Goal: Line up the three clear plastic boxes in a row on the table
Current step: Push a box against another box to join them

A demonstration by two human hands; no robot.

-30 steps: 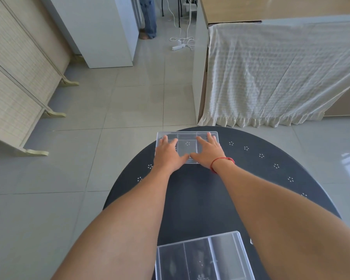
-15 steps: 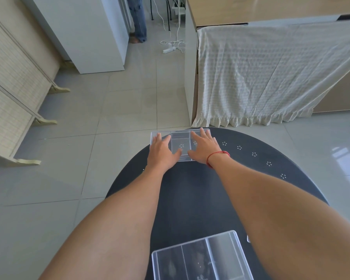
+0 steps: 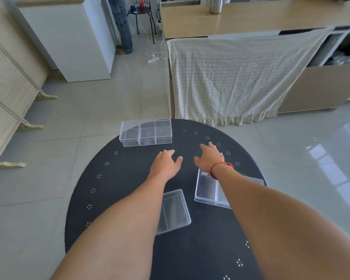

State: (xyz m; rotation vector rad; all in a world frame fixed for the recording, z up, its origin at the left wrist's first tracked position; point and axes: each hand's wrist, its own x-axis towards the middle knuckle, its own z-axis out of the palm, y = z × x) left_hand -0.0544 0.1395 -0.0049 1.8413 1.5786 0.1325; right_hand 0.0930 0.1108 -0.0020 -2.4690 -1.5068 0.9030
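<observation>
**Q:** On the round black table, where do the three clear boxes sit?

**A:** One divided box rests at the far edge, about 11 o'clock. A second box lies near the centre, partly hidden under the left forearm. A third box lies toward 2 o'clock, partly under the right forearm and turned at an angle.

**Q:** What are the hands doing?

**A:** The left hand and right hand hover empty over bare tabletop, fingers loosely spread, touching no box.

**Q:** How far along is the task?

**A:** Probably one box is placed. The other two sit well apart from it, unaligned, so no row exists yet.
</observation>
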